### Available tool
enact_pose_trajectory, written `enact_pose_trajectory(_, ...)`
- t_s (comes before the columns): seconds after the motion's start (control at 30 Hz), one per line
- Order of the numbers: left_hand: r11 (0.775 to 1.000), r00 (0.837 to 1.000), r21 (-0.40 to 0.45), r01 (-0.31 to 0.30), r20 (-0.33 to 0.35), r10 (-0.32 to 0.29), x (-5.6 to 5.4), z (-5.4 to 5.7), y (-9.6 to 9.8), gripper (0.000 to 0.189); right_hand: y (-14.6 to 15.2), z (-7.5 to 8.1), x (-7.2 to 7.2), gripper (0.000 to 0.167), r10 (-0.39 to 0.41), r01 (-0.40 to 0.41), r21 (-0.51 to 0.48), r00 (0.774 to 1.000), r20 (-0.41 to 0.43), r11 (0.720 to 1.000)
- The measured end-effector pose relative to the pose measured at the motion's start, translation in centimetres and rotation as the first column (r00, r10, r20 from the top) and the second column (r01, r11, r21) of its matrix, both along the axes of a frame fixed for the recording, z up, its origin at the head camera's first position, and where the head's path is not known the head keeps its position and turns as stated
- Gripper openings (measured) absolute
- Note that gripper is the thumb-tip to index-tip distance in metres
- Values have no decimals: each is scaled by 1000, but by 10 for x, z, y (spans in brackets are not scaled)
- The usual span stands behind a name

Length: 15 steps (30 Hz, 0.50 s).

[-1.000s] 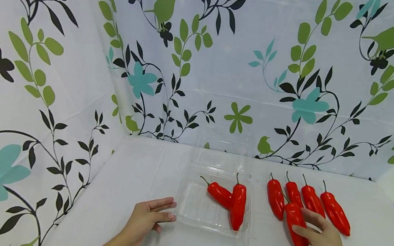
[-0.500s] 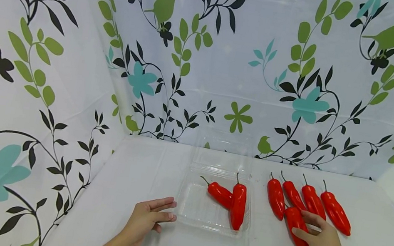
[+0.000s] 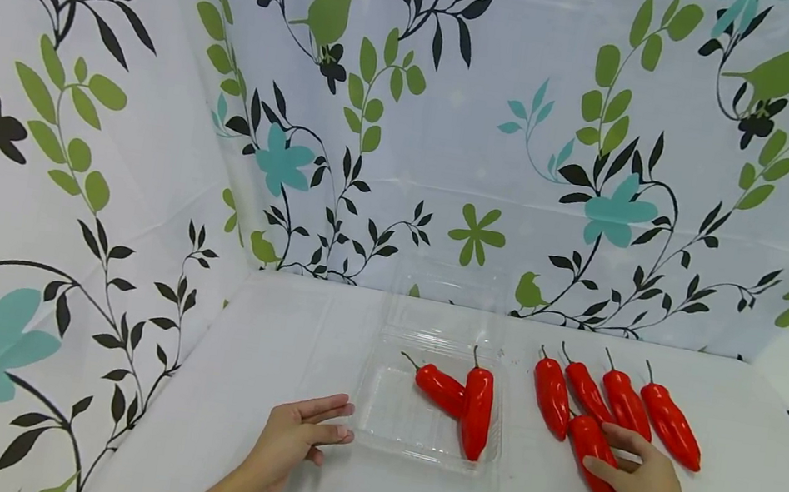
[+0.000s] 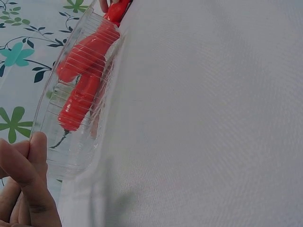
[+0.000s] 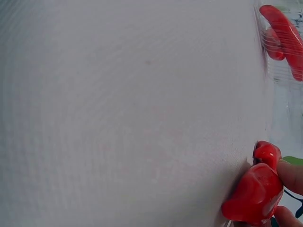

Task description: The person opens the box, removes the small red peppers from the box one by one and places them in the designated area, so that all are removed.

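Note:
My right hand [image 3: 651, 488] pinches a red chili pepper [image 3: 587, 437] between thumb and fingers, at the near side of a row of similar peppers. In the right wrist view, this chili pepper [image 5: 255, 194] shows its blunt red end low over the white surface. My left hand [image 3: 292, 438] is beside the left wall of a clear plastic box [image 3: 393, 414], fingers extended. In the left wrist view its fingertips are right at the rim of the box [image 4: 78, 161]. Inside, on the right, lie two red peppers, one slanted [image 3: 438, 388] and one lengthwise [image 3: 475, 413].
Behind the held pepper, several red peppers [image 3: 672, 424] lie side by side on the white tabletop [image 3: 291, 332], stems pointing away. The box's clear lid [image 3: 446, 308] stands raised at its back. A patterned cloth [image 3: 405, 172] hangs behind and at the left.
My right hand and its pepper have shifted slightly right and nearer. A pepper behind it now tilts more, its stem farther left. My left hand has stayed put.

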<state>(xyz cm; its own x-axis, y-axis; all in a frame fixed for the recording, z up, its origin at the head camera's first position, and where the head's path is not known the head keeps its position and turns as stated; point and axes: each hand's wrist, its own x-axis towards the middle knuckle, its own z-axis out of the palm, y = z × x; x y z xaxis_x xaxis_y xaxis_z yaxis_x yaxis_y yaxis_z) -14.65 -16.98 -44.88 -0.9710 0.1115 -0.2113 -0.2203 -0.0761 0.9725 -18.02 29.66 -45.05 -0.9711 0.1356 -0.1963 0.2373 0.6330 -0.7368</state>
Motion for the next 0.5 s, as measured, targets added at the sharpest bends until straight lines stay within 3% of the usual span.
enact_pose_trajectory(0.5, 1000, 1000, -10, -5, 6, 5, -2, -2, 1, 59, 3, -2, 2, 80, -17, 17, 4, 1000, 3, 1000)
